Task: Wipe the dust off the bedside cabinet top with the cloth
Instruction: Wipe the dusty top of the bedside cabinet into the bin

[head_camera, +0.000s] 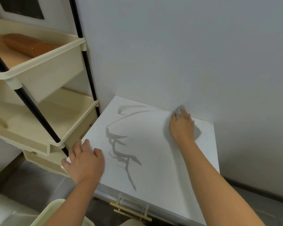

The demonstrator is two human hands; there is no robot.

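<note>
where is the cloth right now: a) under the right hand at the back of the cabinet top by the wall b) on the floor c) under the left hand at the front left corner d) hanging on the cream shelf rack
a: the grey cloth is pressed under the right hand at the back edge of the cabinet top by the wall, while the left hand rests flat and bare at the front left corner.

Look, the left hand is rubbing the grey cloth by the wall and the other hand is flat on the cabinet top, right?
Not quite: the head view shows the right hand rubbing the grey cloth by the wall. The left hand lies flat on the cabinet top.
</note>
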